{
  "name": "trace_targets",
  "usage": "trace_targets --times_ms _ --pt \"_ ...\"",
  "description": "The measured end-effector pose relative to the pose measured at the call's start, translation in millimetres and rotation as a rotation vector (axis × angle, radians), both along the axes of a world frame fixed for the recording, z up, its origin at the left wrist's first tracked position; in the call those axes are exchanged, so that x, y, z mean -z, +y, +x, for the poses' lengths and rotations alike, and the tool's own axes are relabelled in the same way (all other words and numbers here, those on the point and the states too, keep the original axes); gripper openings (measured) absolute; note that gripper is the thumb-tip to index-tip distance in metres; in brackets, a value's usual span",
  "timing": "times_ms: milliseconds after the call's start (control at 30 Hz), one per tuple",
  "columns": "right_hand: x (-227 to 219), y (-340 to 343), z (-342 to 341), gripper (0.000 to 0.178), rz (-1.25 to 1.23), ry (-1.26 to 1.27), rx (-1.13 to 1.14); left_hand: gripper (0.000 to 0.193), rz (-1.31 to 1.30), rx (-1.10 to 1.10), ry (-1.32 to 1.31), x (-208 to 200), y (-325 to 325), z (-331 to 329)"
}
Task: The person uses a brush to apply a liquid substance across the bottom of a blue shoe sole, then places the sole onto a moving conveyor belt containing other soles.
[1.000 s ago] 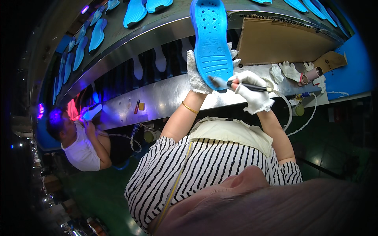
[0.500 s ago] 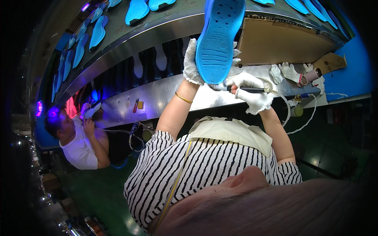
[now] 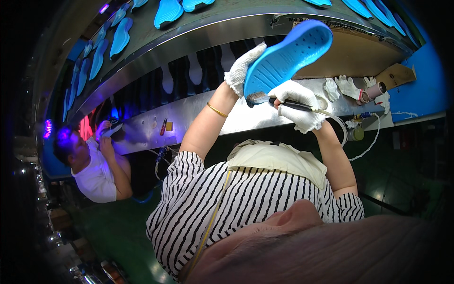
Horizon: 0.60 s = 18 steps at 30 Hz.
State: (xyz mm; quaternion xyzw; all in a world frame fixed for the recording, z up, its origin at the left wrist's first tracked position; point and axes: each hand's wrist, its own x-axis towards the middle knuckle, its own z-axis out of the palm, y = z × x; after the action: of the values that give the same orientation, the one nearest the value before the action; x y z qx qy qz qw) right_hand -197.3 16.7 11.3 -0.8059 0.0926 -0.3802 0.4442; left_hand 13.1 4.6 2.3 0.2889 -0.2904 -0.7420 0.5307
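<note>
A blue shoe sole is held up in front of me, tilted so its far end leans to the right. My left hand, in a white knit glove, grips it along the left edge near the heel; some of those fingers are hidden behind the sole. White-gloved too, my right hand is closed around the dark handle of a brush. The bristles touch the sole's near end. A pale hose runs from the back of the brush handle.
Beyond the metal bench, several blue soles lie on a raised belt. Cardboard, spare gloves and a spool are at right. A co-worker sits at left, past a red-handled tool.
The sole has come lower and swung, its far end now pointing up and right. My left hand has turned with it. The brush has shifted left, its bristles now plainly visible against the sole.
</note>
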Motion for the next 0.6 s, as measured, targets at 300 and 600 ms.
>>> trace_targets --times_ms 300,600 --pt "-7.4 -7.8 -7.8 0.013 0.267 0.208 -0.125 0.048 0.115 0.121 -0.171 -6.6 -0.7 -10.6" --pt "-18.5 -22.8 -23.3 0.017 0.292 0.573 0.03 0.051 0.115 0.243 -0.347 -15.6 2.9 -18.5"
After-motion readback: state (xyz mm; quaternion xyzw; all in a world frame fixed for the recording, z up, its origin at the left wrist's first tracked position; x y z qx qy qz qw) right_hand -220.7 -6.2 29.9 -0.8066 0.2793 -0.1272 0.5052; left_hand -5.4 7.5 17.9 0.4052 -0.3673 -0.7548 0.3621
